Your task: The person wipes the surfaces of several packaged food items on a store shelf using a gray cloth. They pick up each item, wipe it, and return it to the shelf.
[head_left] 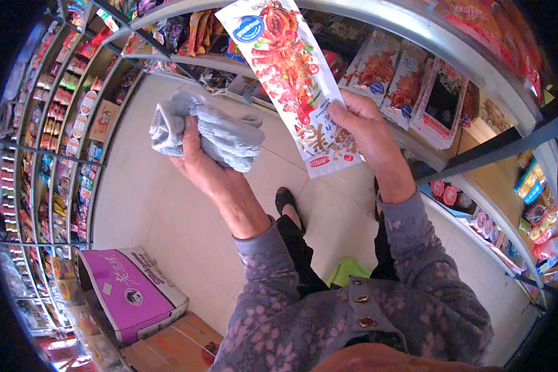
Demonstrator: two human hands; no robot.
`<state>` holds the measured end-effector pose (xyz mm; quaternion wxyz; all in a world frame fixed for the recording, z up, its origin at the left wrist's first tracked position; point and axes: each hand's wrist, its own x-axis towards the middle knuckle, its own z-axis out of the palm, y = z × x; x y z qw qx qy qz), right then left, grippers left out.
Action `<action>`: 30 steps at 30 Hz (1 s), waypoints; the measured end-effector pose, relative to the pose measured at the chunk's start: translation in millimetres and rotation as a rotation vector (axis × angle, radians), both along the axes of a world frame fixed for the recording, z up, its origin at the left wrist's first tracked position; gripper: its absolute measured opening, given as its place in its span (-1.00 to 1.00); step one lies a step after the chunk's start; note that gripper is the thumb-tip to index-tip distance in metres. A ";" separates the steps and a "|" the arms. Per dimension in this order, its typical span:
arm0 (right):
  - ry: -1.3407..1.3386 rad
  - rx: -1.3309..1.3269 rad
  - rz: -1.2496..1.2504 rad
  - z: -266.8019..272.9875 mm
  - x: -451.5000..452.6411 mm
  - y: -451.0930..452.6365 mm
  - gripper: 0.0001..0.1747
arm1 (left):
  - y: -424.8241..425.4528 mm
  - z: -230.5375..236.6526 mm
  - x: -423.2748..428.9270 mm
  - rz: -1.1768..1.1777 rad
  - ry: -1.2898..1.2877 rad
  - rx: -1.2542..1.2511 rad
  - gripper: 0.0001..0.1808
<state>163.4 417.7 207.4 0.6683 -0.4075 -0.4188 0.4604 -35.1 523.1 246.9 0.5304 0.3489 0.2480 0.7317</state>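
A folded blue-grey cloth [218, 130] is gripped in my left hand [209, 162], thumb across its near side, above the tiled floor. My right hand [369, 125] pinches the right edge of a long, flat white food packet [288, 79] printed with a red seafood-like dish. The packet is tilted, its top reaching the picture's upper rim, in front of the shelf. Similar white packets [404, 88] lie on the shelf just beyond my right hand. Cloth and packet are apart.
Metal shelf racks [483, 60] with packaged snacks curve along the top and right. Another stocked rack [51, 116] runs down the left. A purple and white carton [130, 288] stands beside a brown cardboard box [176, 344] at lower left. A dark shoe [285, 199] is on the floor.
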 end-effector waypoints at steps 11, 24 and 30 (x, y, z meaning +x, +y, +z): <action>-0.463 0.143 -0.292 6.3 -4.9 1.6 -0.72 | -71.5 30.5 24.9 -0.301 1.245 0.518 -0.42; -1.025 0.160 -0.301 32.4 37.3 -37.7 -0.80 | -30.0 19.3 -0.9 -0.239 0.826 0.226 -0.41; -1.141 0.139 -0.366 32.4 50.2 -43.4 -0.88 | -23.7 15.6 -5.1 -0.380 0.849 0.187 -0.34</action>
